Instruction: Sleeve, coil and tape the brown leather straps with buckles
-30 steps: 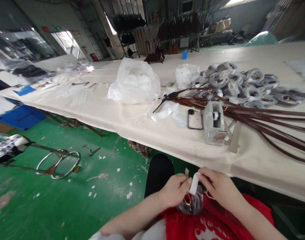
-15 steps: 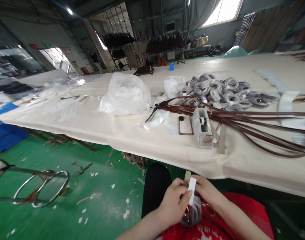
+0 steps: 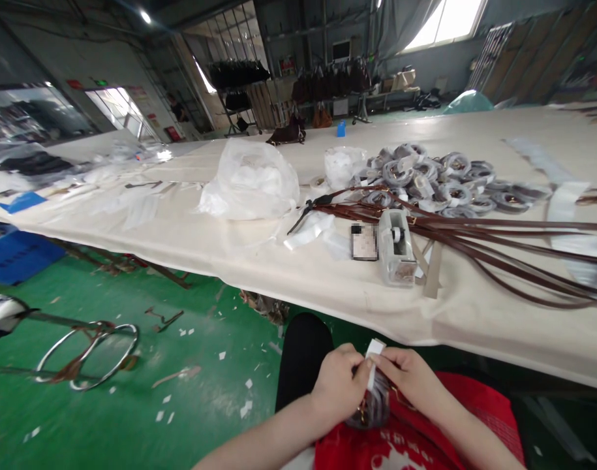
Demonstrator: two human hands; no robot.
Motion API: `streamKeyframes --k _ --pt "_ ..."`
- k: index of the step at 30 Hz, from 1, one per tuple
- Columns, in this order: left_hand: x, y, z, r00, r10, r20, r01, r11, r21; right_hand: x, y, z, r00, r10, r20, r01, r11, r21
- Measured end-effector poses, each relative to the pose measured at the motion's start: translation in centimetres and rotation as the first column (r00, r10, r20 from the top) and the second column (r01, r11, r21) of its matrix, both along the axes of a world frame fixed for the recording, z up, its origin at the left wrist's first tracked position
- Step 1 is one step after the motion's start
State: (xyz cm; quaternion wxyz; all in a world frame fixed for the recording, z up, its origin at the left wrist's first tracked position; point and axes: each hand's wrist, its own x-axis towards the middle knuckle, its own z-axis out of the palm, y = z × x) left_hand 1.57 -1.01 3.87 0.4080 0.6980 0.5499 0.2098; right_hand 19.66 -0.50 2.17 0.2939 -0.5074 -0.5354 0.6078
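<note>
Low over my lap, both hands work at a coiled strap [image 3: 376, 406] in grey, see-through wrapping, with gold-coloured hardware showing. A short white strip [image 3: 375, 348] stands up from the coil, with a beige edge just behind its top. My left hand [image 3: 341, 382] is closed around the coil's left side, its thumb pressing against the strip. From the other side, my right hand [image 3: 406, 373] pinches the strip with thumb and fingertips. The fingers hide part of the coil.
Ahead is a long cream-covered table [image 3: 337, 294]. On it are a tape dispenser [image 3: 398, 251], brown straps [image 3: 498, 245], a pile of wrapped coils [image 3: 425, 173], and a clear plastic bag [image 3: 252, 183]. A metal-ringed stool [image 3: 87, 356] stands on the green floor [image 3: 205, 405] at left.
My right hand has come up to the white strip, its thumb now on the front. The strip has folded back at its top. The view has shifted slightly.
</note>
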Motion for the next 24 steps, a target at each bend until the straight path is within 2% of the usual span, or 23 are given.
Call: streamKeyframes --k 3,5,8,12,20,24 --pt "0.0 -0.8 0.9 0.998 -0.061 -0.008 0.062 0.996 0.072 0.2 -0.5 0.0 0.997 -0.068 0.033 0.068 0.998 0.001" --pt "-0.1 -1.2 1.4 0.999 -0.044 -0.020 0.046 0.996 0.080 0.2 -1.0 0.1 0.992 -0.117 0.048 0.116 0.993 0.016" --pt "-0.3 -1.2 1.5 0.999 -0.038 -0.024 0.037 0.999 -0.025 -0.1 -1.6 0.2 0.977 -0.201 0.070 0.197 0.979 0.053" --pt "-0.2 -0.5 0.9 0.988 -0.152 0.019 0.153 0.975 -0.161 -0.6 -2.1 0.3 0.961 -0.257 0.099 0.251 0.966 0.068" --pt "0.0 -0.8 1.2 0.967 -0.077 0.242 0.136 0.962 -0.238 1.1 -1.8 1.2 0.974 -0.154 0.164 0.155 0.988 0.008" --pt "0.0 -0.4 1.4 0.966 -0.082 0.244 0.139 0.964 -0.227 2.0 -1.3 1.8 0.985 -0.054 0.166 0.055 0.998 -0.006"
